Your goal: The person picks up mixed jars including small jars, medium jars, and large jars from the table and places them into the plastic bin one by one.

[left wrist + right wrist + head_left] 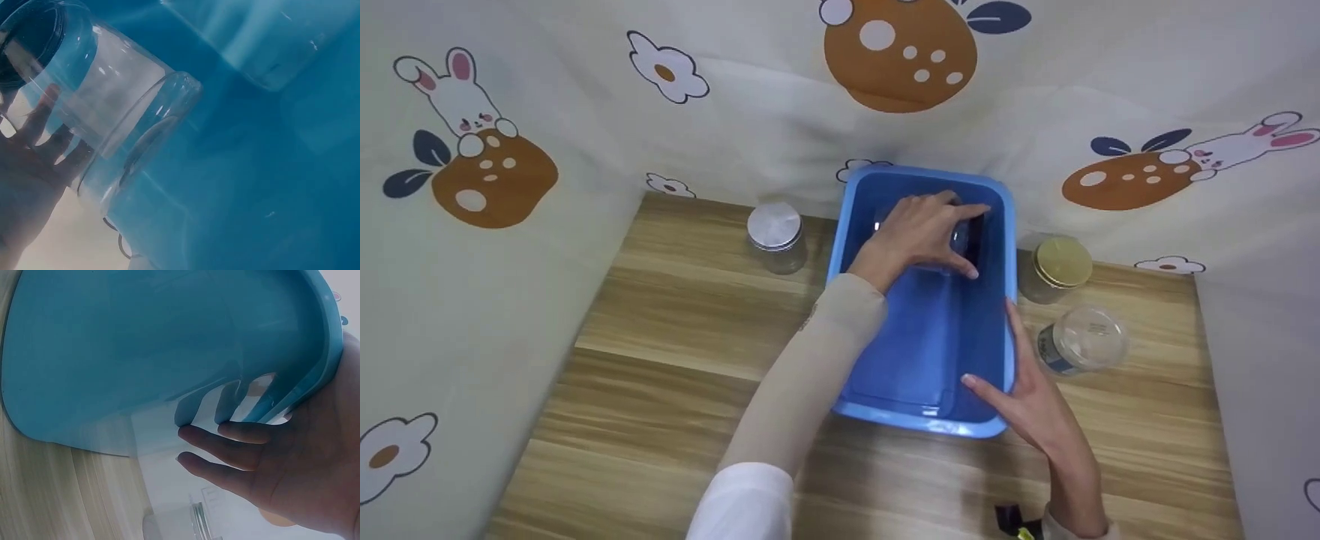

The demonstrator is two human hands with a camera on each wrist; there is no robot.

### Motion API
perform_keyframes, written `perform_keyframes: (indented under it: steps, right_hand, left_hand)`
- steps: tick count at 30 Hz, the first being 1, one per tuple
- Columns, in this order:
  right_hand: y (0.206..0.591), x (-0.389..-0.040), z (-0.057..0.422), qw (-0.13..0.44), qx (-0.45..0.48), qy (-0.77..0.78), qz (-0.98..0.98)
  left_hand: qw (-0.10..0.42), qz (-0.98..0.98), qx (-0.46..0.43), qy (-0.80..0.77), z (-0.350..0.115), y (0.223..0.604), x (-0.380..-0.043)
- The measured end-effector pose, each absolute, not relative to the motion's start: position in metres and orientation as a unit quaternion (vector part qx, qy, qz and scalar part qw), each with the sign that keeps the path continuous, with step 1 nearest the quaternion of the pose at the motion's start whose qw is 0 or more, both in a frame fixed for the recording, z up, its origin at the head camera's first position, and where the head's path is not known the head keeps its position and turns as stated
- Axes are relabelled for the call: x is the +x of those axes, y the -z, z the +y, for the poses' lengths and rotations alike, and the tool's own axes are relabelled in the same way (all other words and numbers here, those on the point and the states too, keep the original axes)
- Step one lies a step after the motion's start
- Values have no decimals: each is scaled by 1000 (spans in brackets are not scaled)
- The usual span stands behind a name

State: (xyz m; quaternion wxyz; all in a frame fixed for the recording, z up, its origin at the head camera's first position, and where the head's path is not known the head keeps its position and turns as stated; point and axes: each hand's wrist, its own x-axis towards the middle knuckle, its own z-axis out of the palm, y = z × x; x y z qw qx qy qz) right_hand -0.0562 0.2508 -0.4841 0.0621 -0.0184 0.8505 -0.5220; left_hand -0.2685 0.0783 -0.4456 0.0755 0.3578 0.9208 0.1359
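A clear jar (121, 93) with a dark lid lies on its side at the far end of a blue basin (915, 427). My left hand (922, 229) reaches in from above and holds this jar, its thumb and forefinger spread across the lid end. Several fingers (42, 115) show through the clear wall in the left wrist view. On the basin's right side, my right hand (1031, 401) grips the rim, thumb inside and the other fingers along the outer wall. Part of the jar is hidden under the left hand.
Left of the basin stands a silver-lidded jar (776, 238). To the right are a gold-lidded jar (1059, 270) and a clear labelled jar (1084, 341). A dark object (1011, 519) with a yellow bit lies by the right wrist. Patterned cloth (765, 112) borders the wooden table (675, 315).
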Motion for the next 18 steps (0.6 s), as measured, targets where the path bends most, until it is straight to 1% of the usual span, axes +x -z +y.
perform_keyframes:
  steps: [11,18]
  right_hand:
    - [485,-57,251,58,-21,521,851]
    - [485,-57,251,49,-25,501,864]
  left_hand:
    - [90,923,355,-121,86,454,-274]
    - [93,929,335,-132,87,458,-277]
